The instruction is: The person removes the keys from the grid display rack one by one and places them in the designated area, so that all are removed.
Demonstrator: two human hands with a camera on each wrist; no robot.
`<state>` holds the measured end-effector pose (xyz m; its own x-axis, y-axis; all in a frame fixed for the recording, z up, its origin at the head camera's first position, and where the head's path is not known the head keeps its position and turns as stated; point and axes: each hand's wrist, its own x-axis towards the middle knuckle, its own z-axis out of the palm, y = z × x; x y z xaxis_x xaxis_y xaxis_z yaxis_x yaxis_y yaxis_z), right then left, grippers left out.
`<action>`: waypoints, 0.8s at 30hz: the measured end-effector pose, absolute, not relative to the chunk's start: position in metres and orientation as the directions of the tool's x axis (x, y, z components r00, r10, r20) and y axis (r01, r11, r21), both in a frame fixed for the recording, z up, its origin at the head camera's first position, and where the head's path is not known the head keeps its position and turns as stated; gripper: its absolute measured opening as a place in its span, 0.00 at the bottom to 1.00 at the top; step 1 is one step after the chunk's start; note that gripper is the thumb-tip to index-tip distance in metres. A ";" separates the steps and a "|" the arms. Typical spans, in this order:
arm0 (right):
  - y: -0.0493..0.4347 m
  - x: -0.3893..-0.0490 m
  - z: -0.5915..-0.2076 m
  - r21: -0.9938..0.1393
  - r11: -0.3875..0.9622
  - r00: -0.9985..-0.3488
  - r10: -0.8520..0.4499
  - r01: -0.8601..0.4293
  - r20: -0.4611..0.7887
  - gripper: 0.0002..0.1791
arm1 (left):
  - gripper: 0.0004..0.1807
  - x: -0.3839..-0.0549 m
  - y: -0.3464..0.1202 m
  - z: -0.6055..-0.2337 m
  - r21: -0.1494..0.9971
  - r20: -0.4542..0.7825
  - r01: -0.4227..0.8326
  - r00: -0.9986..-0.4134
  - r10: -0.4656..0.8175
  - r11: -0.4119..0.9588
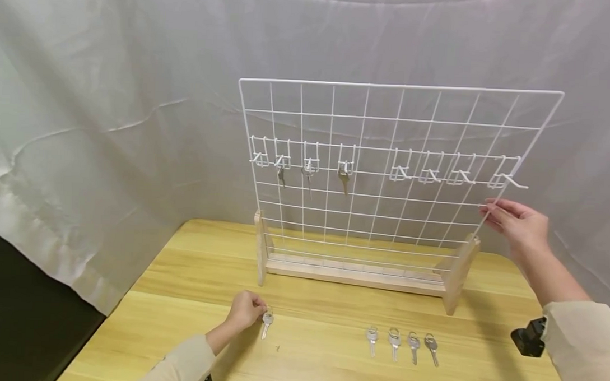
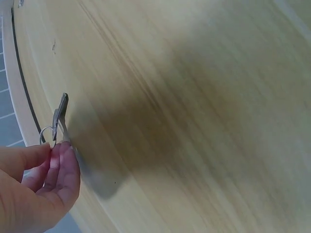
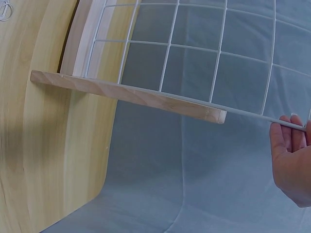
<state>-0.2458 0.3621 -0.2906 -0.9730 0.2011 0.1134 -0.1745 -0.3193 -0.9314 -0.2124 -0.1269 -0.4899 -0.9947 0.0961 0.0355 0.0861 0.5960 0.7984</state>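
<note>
Rack (image 1: 401, 86) stands on table (image 1: 180, 298), before curtain (image 1: 163, 68); on its left half, three keys (image 1: 344, 182); before its right half, four keys (image 1: 394, 340); before its left end, one key (image 1: 267, 318), in left hand (image 1: 245, 310)

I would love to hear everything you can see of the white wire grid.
The white wire grid is a broad rectangular mesh that looks like coated metal. It stands in a pale wooden base, between two side supports joined by a low crosspiece, on the table. Eight white hooks sit in a row across it; one key hangs on each of the second, third and fourth from the left in the head view. The right hand pinches its right edge.
</note>
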 end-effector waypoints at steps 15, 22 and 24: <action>0.361 -0.247 -0.291 -0.921 -0.338 -0.972 0.195 -0.192 0.131 0.10 | 0.04 -0.216 -0.129 -0.493 0.771 0.032 0.069 -0.997 0.069 0.633; 0.362 -0.247 -0.291 -0.924 -0.342 -0.973 0.203 -0.173 0.107 0.10 | 0.02 -0.218 -0.131 -0.493 0.764 0.025 0.068 -0.997 0.076 0.642; 0.362 -0.246 -0.291 -0.924 -0.341 -0.973 0.203 -0.173 0.107 0.10 | 0.02 -0.218 -0.131 -0.493 0.761 0.020 0.063 -0.997 0.075 0.646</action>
